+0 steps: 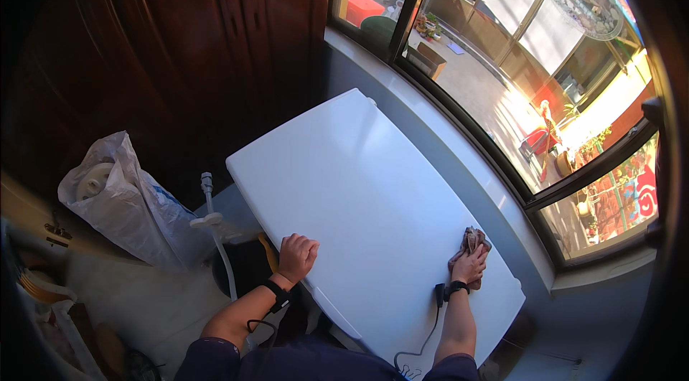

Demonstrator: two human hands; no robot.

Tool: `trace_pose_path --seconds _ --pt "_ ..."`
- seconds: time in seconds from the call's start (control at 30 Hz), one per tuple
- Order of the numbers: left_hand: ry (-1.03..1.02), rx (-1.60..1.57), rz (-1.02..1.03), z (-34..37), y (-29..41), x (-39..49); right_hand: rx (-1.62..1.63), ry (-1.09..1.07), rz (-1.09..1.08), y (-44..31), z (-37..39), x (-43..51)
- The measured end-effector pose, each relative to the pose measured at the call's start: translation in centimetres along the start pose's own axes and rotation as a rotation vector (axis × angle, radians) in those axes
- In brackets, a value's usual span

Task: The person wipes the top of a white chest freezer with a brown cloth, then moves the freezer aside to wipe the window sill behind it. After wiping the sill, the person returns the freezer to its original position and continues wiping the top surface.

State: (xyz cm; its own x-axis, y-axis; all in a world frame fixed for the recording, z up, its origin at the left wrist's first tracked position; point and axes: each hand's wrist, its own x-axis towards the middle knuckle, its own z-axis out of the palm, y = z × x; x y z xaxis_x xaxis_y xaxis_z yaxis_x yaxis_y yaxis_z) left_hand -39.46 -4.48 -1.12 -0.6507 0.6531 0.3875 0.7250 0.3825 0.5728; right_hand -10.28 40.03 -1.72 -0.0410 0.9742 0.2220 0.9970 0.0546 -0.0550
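Note:
A white appliance with a smooth, flat top (350,182) stands before me, its far corner towards the wall. Near its right edge, my right hand (471,267) presses on a crumpled brownish cloth (473,241) lying on that top. My left hand (297,256) is curled into a loose fist over the left edge, with nothing visible in it. Both wrists wear black bands, and a black cable (420,351) runs from the right one.
A window with a dark frame (473,117) and pale sill (420,106) borders the right. Dark wooden cabinet doors (161,58) rise at the far left. A white hose (223,257) and a bulky plastic bag (145,209) stand left of the appliance, near a black bucket (242,268).

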Motion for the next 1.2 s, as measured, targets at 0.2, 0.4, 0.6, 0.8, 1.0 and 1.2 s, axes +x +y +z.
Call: trace_pose_path --seconds 0.2,0.4,0.6,0.8,1.0,1.2 --pt "0.129 -0.017 0.184 -0.2 -1.3 2.8 0.008 -0.101 0.072 -13.8 2.2 5.9" --pt "0.115 -0.055 0.098 -0.3 -1.7 3.0 0.144 -0.155 -0.203 -32.9 5.3 8.4" --pt "0.094 -0.08 0.07 -0.1 -2.1 2.9 0.32 -0.177 -0.572 -50.4 3.8 1.9" --pt "0.119 -0.041 0.08 0.2 -2.1 2.5 0.487 -0.25 -1.206 -53.0 0.0 -10.9" --pt "0.236 0.015 0.099 0.2 -1.7 2.0 0.541 -0.272 -1.796 -41.9 -6.0 -22.7" --pt "0.189 0.019 0.074 0.5 -2.0 2.0 0.309 -0.344 -1.584 -36.7 -4.4 -11.1"
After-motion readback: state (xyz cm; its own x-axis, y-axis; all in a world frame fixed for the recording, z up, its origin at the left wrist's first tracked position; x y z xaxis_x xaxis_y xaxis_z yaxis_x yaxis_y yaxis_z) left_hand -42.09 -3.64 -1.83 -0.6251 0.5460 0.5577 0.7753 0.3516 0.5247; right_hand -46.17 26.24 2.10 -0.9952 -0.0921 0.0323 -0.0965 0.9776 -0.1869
